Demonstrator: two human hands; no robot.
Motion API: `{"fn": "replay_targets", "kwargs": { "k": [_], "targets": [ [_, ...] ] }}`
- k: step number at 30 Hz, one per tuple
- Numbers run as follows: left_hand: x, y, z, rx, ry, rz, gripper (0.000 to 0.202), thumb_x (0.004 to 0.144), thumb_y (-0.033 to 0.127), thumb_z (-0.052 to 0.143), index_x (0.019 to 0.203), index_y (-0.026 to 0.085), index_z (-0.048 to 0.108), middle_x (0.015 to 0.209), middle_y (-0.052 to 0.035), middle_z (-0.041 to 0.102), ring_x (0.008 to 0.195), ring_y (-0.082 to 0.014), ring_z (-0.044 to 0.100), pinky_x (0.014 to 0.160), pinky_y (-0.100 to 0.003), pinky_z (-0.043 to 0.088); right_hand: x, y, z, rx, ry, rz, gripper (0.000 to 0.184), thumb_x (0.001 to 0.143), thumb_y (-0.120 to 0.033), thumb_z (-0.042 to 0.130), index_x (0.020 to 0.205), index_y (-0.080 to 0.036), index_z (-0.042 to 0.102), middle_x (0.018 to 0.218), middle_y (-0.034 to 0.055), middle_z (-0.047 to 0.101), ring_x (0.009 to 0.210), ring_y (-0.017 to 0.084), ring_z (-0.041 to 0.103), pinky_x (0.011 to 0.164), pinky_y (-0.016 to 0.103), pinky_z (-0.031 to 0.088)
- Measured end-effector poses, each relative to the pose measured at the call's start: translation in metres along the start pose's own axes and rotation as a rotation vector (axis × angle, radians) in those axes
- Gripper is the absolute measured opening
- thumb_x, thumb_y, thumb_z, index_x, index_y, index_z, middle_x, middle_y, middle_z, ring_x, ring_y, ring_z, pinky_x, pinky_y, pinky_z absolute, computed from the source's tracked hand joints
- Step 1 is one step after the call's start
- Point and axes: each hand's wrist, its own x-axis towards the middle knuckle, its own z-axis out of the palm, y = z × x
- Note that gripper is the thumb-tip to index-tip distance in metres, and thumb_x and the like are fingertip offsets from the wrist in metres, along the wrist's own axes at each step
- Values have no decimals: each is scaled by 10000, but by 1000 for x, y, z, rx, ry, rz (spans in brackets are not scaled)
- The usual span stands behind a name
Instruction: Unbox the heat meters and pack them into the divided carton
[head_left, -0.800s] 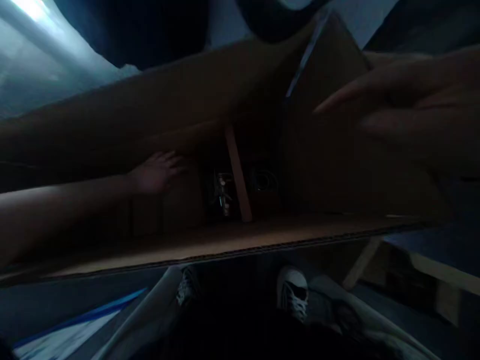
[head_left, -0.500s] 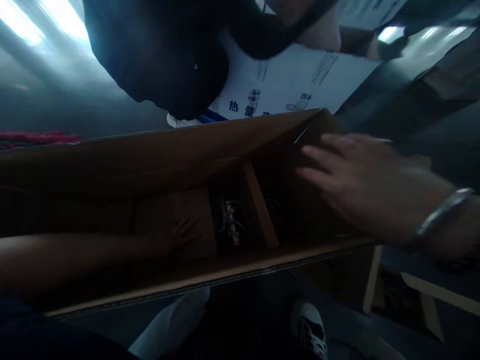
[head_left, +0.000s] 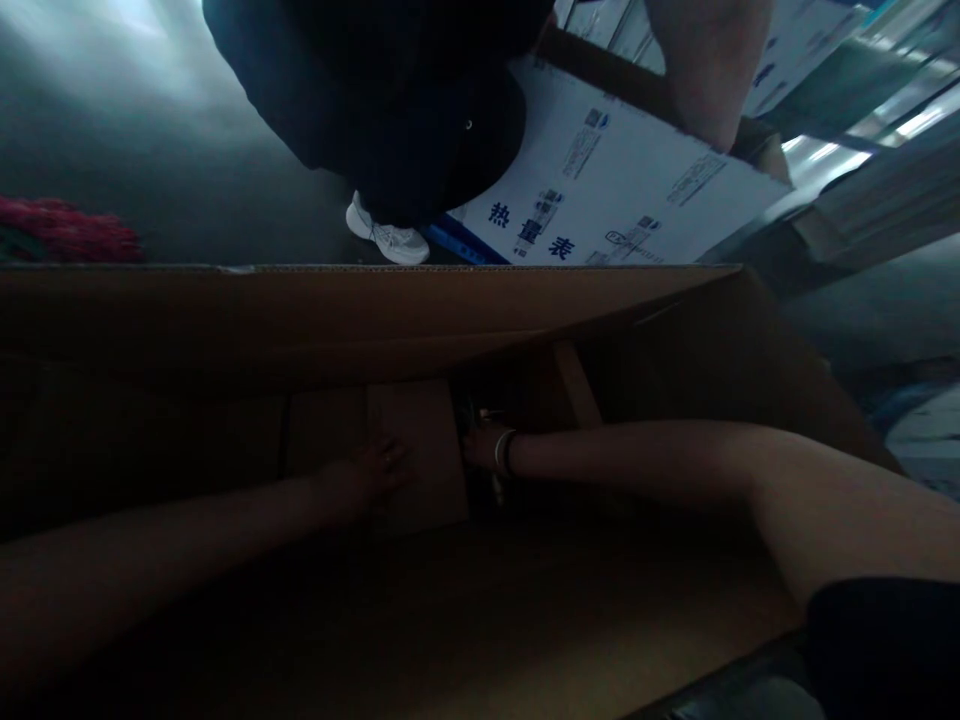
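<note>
Both my arms reach down into a deep, dark cardboard box (head_left: 480, 300). My left hand (head_left: 379, 465) lies with fingers spread on a flat cardboard piece (head_left: 424, 440) at the bottom. Just right of that piece, my right hand (head_left: 484, 446), with bands at its wrist, is down in a gap at a brass-coloured metal part (head_left: 497, 490). The hand covers much of this part, and shadow hides the fingertips, so I cannot tell whether they grip it. A cardboard divider (head_left: 577, 385) stands to the right of the hand.
Beyond the box's far wall, another person in dark clothes (head_left: 360, 90) bends over a white printed carton (head_left: 600, 190). That person's white shoe (head_left: 386, 232) is on the floor. Something red and fluffy (head_left: 67, 228) lies at the far left.
My right hand has moved from above the box's right end down and left into the gap by the metal part. My left hand stays on the cardboard. The view has shifted.
</note>
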Motion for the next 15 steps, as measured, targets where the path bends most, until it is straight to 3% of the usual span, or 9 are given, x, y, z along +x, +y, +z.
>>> {"fn": "replay_targets", "kwargs": {
  "k": [3,6,11,15],
  "targets": [
    [8,-1,5,12,63,8,616,773,275,606,1336,315,358,1481,-92,134,1341,-331,151,1038,-482,237,-13,10,26,-43,-19,-104,227,865,-142,448,1067,-116,549,1093,131,569,1131,252,457,932,430,354],
    [14,1,9,21,123,-13,678,764,330,621,1361,321,301,1485,-96,117,1346,-334,120,1046,-500,196,-14,24,35,-77,-4,-222,281,840,-151,485,1119,-133,515,1189,138,523,1202,263,390,961,433,306],
    [20,6,24,62,175,-33,765,742,453,622,1387,298,240,1483,-136,61,1350,-355,63,1039,-560,121,3,32,31,-174,8,-383,201,829,-126,485,1017,-158,548,951,92,617,937,198,544,917,434,312],
    [23,3,33,72,172,-33,810,723,480,634,1393,299,216,1482,-139,56,1351,-349,74,1037,-575,105,2,27,22,-255,10,-451,198,847,-151,461,1018,-190,553,865,58,624,804,178,553,898,449,313]
  ]
}}
